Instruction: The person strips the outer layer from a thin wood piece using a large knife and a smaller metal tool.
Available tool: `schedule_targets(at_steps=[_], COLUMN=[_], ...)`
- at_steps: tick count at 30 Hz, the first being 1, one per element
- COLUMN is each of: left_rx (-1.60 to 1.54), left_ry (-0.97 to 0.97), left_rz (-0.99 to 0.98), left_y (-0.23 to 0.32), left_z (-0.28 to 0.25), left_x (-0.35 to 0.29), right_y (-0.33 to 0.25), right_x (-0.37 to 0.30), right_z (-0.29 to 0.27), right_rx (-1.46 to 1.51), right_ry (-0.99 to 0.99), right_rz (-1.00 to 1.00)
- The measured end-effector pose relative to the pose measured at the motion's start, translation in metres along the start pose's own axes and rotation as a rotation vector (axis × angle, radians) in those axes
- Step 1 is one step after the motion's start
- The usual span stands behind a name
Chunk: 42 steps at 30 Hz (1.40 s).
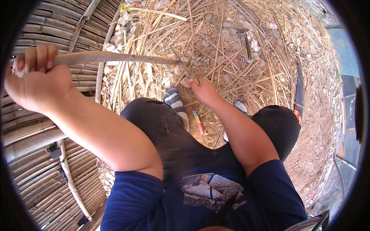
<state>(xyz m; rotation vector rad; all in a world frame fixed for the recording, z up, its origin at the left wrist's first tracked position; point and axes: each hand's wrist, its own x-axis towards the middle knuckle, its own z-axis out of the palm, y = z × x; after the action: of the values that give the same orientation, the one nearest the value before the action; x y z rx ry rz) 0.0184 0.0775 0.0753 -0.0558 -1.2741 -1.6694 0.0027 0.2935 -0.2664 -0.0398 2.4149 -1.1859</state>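
My left hand (42,77) is raised at the far left, its fingers wrapped round one end of a long, flat bamboo strip (115,57). The strip runs rightward, level across the view. Low between my knees, my right hand (203,91) is closed on a narrow grey knife (185,68), its blade angled up and to the left. The blade meets or crosses the strip's far end; whether it cuts into it I cannot tell. My right fingers hide the handle.
Split bamboo strips and shavings (216,50) litter the ground ahead. A hammer (246,44) lies among them. At the right rests a long dark blade with a red end (298,90). A colourful wrapper (197,122) lies between my feet. A bamboo slat wall (34,131) stands left.
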Motion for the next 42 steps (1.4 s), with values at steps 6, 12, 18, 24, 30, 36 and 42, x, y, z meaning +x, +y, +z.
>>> schedule_targets(at_steps=[6,12,18,24,30,36,42], left_rx=[0.060,0.101,0.113,0.089,0.049,0.079,-0.029], left_ry=[0.108,0.161,0.165,0.146,0.146,0.123,-0.010], left_rz=[0.067,0.085,0.079,0.060,0.046,0.059,-0.011], left_y=[-0.011,-0.012,-0.014,-0.013,-0.012,-0.013,-0.008], left_z=[-0.010,-0.024,-0.039,-0.039,-0.031,-0.030,-0.033], left_x=[0.007,0.021,0.023,0.024,0.023,0.020,0.018], right_y=[-0.026,0.092,0.043,-0.007,0.072,0.046,0.061], right_x=[-0.020,0.013,0.012,-0.012,0.005,0.012,0.011], right_z=[-0.016,0.043,0.018,-0.008,0.026,0.016,0.016], right_rx=[-0.001,-0.140,0.138,0.061,-0.194,0.069,-0.216], right_ry=[-0.111,0.206,-0.124,-0.110,-0.012,-0.097,-0.039], right_rz=[-0.119,-0.028,0.327,0.025,0.161,0.265,0.088])
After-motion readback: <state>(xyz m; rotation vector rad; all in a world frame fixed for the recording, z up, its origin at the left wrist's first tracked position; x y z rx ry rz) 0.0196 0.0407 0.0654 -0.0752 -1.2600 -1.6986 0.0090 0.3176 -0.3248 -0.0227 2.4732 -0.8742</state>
